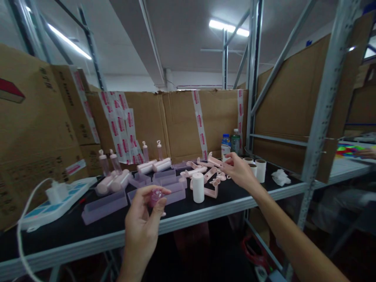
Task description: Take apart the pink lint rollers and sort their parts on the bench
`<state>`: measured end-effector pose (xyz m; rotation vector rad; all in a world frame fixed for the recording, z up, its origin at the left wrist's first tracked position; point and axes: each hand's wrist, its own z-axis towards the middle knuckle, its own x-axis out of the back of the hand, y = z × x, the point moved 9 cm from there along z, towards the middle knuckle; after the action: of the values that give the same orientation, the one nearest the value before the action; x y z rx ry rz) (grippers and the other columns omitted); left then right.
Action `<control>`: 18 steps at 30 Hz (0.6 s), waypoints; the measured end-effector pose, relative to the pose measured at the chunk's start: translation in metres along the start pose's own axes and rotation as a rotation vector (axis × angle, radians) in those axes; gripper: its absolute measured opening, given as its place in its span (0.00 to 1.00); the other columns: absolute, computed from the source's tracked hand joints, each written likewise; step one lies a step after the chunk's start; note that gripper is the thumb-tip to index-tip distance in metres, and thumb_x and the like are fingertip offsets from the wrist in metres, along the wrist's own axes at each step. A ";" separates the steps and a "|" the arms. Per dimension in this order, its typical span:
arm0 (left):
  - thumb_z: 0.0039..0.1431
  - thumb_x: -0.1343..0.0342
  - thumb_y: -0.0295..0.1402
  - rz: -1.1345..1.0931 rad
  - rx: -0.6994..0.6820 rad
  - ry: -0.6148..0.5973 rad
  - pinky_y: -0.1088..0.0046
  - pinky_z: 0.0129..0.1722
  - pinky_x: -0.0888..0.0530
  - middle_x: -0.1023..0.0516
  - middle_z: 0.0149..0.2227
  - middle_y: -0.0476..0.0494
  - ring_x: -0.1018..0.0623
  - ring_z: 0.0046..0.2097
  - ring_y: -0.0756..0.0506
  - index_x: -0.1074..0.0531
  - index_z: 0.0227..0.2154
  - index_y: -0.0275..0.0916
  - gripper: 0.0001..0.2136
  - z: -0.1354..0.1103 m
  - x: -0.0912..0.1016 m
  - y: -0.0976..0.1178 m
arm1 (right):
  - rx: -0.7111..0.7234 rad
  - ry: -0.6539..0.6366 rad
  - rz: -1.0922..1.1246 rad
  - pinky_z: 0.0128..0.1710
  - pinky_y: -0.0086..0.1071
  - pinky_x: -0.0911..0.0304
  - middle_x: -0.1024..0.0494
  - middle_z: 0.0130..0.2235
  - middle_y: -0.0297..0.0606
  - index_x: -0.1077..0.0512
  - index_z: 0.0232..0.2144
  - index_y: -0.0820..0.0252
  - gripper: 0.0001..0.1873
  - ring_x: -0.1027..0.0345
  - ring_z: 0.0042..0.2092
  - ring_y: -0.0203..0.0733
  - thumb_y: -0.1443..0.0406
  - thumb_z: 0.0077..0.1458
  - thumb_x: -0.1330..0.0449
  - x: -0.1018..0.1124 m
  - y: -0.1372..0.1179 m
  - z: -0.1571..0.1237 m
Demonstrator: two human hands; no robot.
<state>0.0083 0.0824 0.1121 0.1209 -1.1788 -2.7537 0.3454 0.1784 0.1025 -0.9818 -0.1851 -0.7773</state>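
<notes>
My left hand [142, 221] is closed in front of the shelf edge, thumb and fingers around a small translucent pink part [156, 195]; its exact kind is hard to make out. Over the back of the shelf, my right hand [237, 168] has its fingers curled together beside loose pale pink plastic parts [216, 160]. What its fingertips hold, if anything, is hidden. Between the hands a white cylinder [198, 188] stands upright near the front edge. Lilac translucent trays [104, 205] lie behind and left of my left hand.
Several white tubes [260, 171] stand right of my right hand, near crumpled tissue [281, 178]. Two bottles [226, 145] are at the back. Pink rollers [161, 165] and a power strip [60, 201] with a white cable occupy the left. A metal post [326, 105] rises at right.
</notes>
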 end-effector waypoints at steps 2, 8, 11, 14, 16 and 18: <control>0.58 0.32 0.38 -0.117 0.040 0.062 0.76 0.35 0.24 0.21 0.41 0.46 0.23 0.36 0.48 0.27 0.42 0.42 0.13 0.007 0.010 -0.012 | -0.026 -0.063 -0.019 0.36 0.31 0.37 0.19 0.37 0.40 0.28 0.45 0.61 0.18 0.27 0.37 0.43 0.67 0.51 0.31 -0.023 0.010 0.033; 0.46 0.24 0.35 -0.354 0.207 0.103 0.75 0.48 0.22 0.19 0.42 0.47 0.19 0.44 0.48 0.29 0.36 0.40 0.20 0.014 0.018 -0.040 | 0.035 -0.142 0.146 0.35 0.29 0.36 0.21 0.32 0.38 0.26 0.34 0.60 0.18 0.28 0.36 0.42 0.55 0.49 0.28 -0.066 -0.018 0.073; 0.43 0.22 0.37 -0.434 0.256 0.136 0.73 0.47 0.20 0.20 0.41 0.47 0.19 0.42 0.48 0.28 0.34 0.38 0.21 0.010 0.016 -0.042 | 0.077 -0.121 0.269 0.35 0.31 0.34 0.22 0.34 0.40 0.26 0.39 0.60 0.29 0.28 0.37 0.43 0.40 0.62 0.44 -0.065 -0.040 0.050; 0.43 0.23 0.38 -0.455 0.260 0.112 0.70 0.46 0.19 0.20 0.41 0.47 0.19 0.40 0.48 0.30 0.31 0.38 0.21 0.011 0.004 -0.040 | 0.118 -0.327 0.623 0.26 0.28 0.38 0.24 0.31 0.36 0.27 0.48 0.59 0.40 0.33 0.27 0.37 0.37 0.67 0.63 -0.073 -0.073 0.001; 0.48 0.26 0.40 -0.371 0.219 0.040 0.64 0.47 0.20 0.20 0.40 0.47 0.19 0.40 0.45 0.30 0.32 0.39 0.18 0.018 -0.008 -0.034 | 0.130 -0.493 0.872 0.19 0.25 0.47 0.27 0.27 0.33 0.28 0.50 0.58 0.37 0.39 0.22 0.34 0.37 0.67 0.60 -0.076 -0.099 -0.032; 0.55 0.31 0.42 -0.097 0.079 -0.032 0.55 0.50 0.22 0.20 0.40 0.44 0.19 0.42 0.41 0.28 0.34 0.40 0.14 0.029 -0.019 -0.020 | 0.147 -0.417 0.926 0.17 0.24 0.53 0.31 0.23 0.29 0.27 0.44 0.59 0.30 0.44 0.19 0.31 0.40 0.67 0.51 -0.065 -0.116 -0.045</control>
<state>0.0210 0.1198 0.1185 0.1474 -1.3243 -2.8015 0.2126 0.1385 0.1246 -0.9461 -0.1220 0.2884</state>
